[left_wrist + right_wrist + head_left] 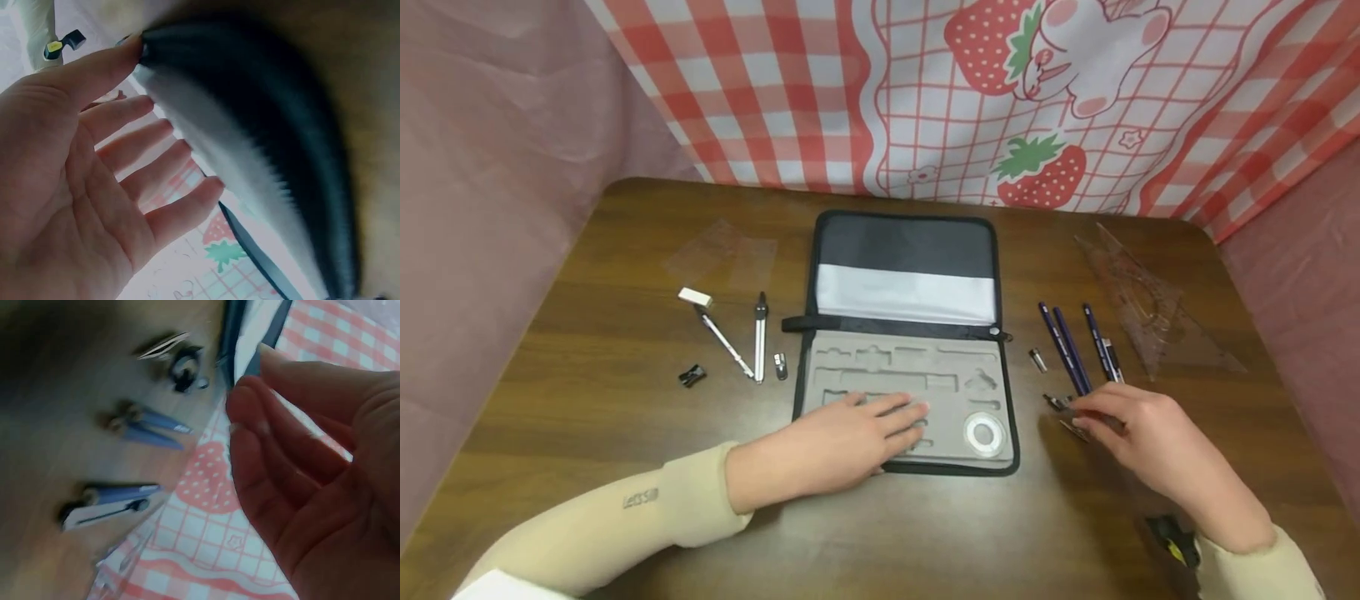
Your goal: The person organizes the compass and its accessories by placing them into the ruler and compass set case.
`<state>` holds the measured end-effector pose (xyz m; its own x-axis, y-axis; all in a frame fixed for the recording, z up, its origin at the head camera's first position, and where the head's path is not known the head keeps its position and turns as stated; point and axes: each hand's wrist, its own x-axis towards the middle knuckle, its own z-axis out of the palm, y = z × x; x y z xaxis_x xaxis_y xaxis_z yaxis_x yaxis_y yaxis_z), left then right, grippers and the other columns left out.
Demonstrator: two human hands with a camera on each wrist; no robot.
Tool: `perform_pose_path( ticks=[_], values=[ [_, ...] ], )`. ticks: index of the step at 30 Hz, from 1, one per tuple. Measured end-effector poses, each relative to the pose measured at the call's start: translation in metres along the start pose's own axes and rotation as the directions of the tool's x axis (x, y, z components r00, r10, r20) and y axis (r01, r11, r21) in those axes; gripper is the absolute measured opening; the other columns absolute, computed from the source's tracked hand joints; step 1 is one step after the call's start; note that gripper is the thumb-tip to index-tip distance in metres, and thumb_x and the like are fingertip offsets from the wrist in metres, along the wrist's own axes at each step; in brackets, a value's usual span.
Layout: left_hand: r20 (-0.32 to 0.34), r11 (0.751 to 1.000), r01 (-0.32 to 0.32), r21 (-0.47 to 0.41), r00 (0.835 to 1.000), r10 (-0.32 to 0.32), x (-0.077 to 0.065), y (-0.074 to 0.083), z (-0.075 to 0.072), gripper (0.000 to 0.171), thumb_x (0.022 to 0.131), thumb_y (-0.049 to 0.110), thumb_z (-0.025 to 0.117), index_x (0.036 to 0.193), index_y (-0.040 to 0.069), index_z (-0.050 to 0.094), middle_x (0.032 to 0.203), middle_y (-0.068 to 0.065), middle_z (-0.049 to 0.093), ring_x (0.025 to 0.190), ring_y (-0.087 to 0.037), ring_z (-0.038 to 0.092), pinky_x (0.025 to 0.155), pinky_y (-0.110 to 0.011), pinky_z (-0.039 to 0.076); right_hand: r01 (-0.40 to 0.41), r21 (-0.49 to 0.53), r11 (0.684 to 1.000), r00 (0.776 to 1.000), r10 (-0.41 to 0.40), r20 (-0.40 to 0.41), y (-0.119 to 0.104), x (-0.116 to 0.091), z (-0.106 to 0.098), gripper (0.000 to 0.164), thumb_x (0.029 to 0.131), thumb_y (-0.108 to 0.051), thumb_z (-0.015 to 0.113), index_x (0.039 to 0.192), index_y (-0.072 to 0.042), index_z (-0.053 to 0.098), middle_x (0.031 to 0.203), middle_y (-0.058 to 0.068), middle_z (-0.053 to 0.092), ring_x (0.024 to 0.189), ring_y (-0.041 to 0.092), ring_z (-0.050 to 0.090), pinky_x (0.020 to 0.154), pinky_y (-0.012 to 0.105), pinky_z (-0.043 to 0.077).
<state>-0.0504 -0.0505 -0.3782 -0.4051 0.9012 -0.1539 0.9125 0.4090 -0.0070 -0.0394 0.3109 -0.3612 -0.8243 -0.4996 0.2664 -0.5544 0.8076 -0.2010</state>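
An unzipped black case [904, 325] lies on the table, its lower half filled by a grey foam insert [951, 417] with shaped recesses. My left hand [857, 437] rests over the insert's lower left, fingers extended and holding nothing. In the left wrist view its fingertips [181, 147] are right at the case's edge. A white ring-shaped piece [984, 435] sits in the lower right recess. On the right, my right hand [1138, 421] reaches with bent fingers toward small metal pieces [1057, 402]. The right wrist view shows nothing between its thumb and fingers.
Dark blue pencils [1066, 350], a small cylinder [1037, 360] and clear drafting triangles [1150, 308] lie right of the case. Left are a white eraser [695, 297], a compass [760, 342], a pen-like tool [726, 340], a black sharpener [692, 375] and clear plastic sheets [722, 254].
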Motion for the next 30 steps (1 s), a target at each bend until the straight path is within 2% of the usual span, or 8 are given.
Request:
perform_pose_path(
  ticks=[4, 7, 16, 19, 23, 30],
  values=[
    [-0.031, 1.000, 0.003, -0.010, 1.000, -0.003, -0.007, -0.002, 0.005, 0.059, 0.092, 0.038, 0.052, 0.144, 0.019, 0.034, 0.153, 0.000, 0.019, 0.137, -0.020, 0.020, 0.095, -0.046, 0.038, -0.081, -0.030, 0.996, 0.990, 0.083, 0.110, 0.004, -0.008, 0.005, 0.022, 0.065, -0.014, 0.078, 0.082, -0.021, 0.066, 0.078, -0.016, 0.057, 0.066, -0.001, 0.051, 0.055, 0.027, 0.045],
    [-0.049, 1.000, 0.001, -0.016, 0.999, -0.001, -0.008, -0.002, 0.007, 0.059, 0.092, 0.039, 0.052, 0.145, 0.019, 0.034, 0.153, 0.000, 0.019, 0.137, -0.020, 0.020, 0.095, -0.045, 0.038, -0.106, -0.027, 0.994, 0.980, 0.109, 0.167, 0.008, -0.011, 0.010, 0.022, 0.066, -0.016, 0.078, 0.081, -0.022, 0.064, 0.076, -0.017, 0.055, 0.066, -0.001, 0.049, 0.057, 0.029, 0.045],
    [-0.055, 1.000, -0.003, -0.021, 0.998, 0.002, -0.008, -0.003, 0.009, 0.058, 0.094, 0.041, 0.047, 0.145, 0.019, 0.032, 0.153, 0.000, 0.017, 0.137, -0.020, 0.018, 0.096, -0.045, 0.036, -0.068, -0.028, 0.997, 0.979, 0.072, 0.190, 0.015, -0.007, 0.016, 0.023, 0.067, -0.008, 0.075, 0.075, -0.023, 0.060, 0.074, -0.016, 0.055, 0.066, 0.000, 0.050, 0.056, 0.029, 0.046],
    [-0.064, 1.000, -0.004, -0.016, 0.998, 0.003, -0.008, -0.003, 0.010, 0.059, 0.094, 0.041, 0.047, 0.146, 0.019, 0.031, 0.153, 0.000, 0.017, 0.137, -0.020, 0.018, 0.096, -0.045, 0.036, -0.107, -0.013, 0.994, 0.966, 0.107, 0.237, 0.014, -0.004, 0.015, 0.019, 0.070, -0.008, 0.073, 0.078, -0.021, 0.062, 0.072, -0.015, 0.055, 0.065, 0.001, 0.049, 0.056, 0.029, 0.046],
    [-0.071, 1.000, -0.007, -0.005, 0.997, 0.007, -0.008, -0.003, 0.011, 0.060, 0.093, 0.042, 0.048, 0.146, 0.019, 0.030, 0.154, -0.001, 0.016, 0.137, -0.020, 0.017, 0.097, -0.045, 0.036, -0.174, 0.000, 0.985, 0.937, 0.165, 0.307, 0.012, -0.001, 0.014, 0.014, 0.074, -0.008, 0.070, 0.082, -0.017, 0.062, 0.071, -0.013, 0.051, 0.063, 0.002, 0.046, 0.055, 0.028, 0.043],
    [-0.033, 1.000, -0.005, -0.011, 0.999, 0.004, -0.007, -0.003, 0.008, 0.063, 0.092, 0.045, 0.048, 0.147, 0.019, 0.028, 0.154, -0.001, 0.014, 0.138, -0.020, 0.015, 0.098, -0.045, 0.034, -0.188, -0.023, 0.982, 0.922, 0.185, 0.341, 0.012, 0.000, 0.014, 0.013, 0.077, -0.012, 0.069, 0.077, -0.020, 0.058, 0.070, -0.011, 0.048, 0.061, 0.005, 0.043, 0.055, 0.028, 0.041]
  ],
)
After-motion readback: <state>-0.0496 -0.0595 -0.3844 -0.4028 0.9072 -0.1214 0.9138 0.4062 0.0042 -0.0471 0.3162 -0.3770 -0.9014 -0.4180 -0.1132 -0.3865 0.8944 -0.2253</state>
